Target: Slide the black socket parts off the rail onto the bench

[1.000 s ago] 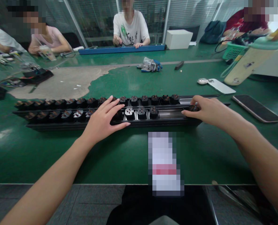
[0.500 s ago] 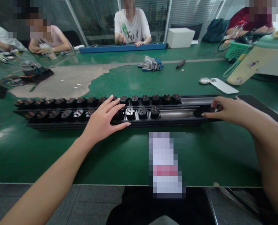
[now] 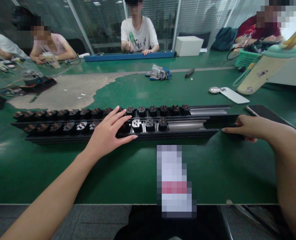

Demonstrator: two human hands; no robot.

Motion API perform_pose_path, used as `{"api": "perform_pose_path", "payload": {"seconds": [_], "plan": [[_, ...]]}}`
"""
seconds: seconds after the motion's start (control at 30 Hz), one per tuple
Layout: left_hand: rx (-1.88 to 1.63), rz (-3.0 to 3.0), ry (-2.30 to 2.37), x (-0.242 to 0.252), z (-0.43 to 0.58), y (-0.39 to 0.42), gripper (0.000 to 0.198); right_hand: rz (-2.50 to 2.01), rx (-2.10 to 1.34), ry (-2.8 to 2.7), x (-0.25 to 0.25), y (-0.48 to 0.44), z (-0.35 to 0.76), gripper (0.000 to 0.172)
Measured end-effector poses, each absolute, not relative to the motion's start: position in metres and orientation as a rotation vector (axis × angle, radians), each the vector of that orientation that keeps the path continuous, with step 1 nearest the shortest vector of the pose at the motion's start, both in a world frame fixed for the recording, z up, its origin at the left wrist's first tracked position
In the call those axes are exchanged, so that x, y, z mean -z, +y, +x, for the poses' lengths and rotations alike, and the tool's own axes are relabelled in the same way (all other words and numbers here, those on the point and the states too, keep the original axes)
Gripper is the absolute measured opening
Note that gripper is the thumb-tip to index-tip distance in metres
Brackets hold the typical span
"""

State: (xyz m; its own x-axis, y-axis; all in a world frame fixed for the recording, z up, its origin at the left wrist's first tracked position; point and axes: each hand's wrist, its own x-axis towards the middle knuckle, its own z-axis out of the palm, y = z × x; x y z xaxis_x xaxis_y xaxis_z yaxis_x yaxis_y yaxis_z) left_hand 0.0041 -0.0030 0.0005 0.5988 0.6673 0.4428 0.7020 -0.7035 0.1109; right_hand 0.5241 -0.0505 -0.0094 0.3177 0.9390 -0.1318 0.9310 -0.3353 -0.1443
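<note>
The front black rail (image 3: 188, 134) runs parallel to the worktop's (image 3: 120, 173) near edge, my left hand (image 3: 109, 130) spread loosely over it and my right hand (image 3: 245, 128) curled just beyond its right end, holding what, if anything, I cannot tell.

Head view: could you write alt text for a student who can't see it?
The left hand is spread over two long black rails partly lined with small black modules on a green table; the right hand, its grip unclear, is just right of the near rail.
</note>
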Motion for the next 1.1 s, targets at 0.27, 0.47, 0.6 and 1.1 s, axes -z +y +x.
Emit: {"api": "perform_pose_path", "payload": {"seconds": [0.27,0.47,0.6,1.1], "plan": [[0.710,-2.729,-1.171,-0.001,0.003,-0.004,0.073,-2.467,0.172,-1.971,-0.042,-0.070,0.496,0.038],[0.746,-2.741,-1.171,0.000,0.003,-0.003,0.071,-1.550,0.172,-2.333,-0.066,-0.073,0.401,0.051],[0.754,-2.746,-1.172,0.001,0.002,-0.002,0.070,-1.338,-0.113,-2.565,-0.051,-0.051,0.342,0.066],[0.750,-2.746,-1.163,0.000,0.003,-0.004,0.067,-1.406,-0.037,-2.712,-0.032,-0.027,0.310,0.034]]}}
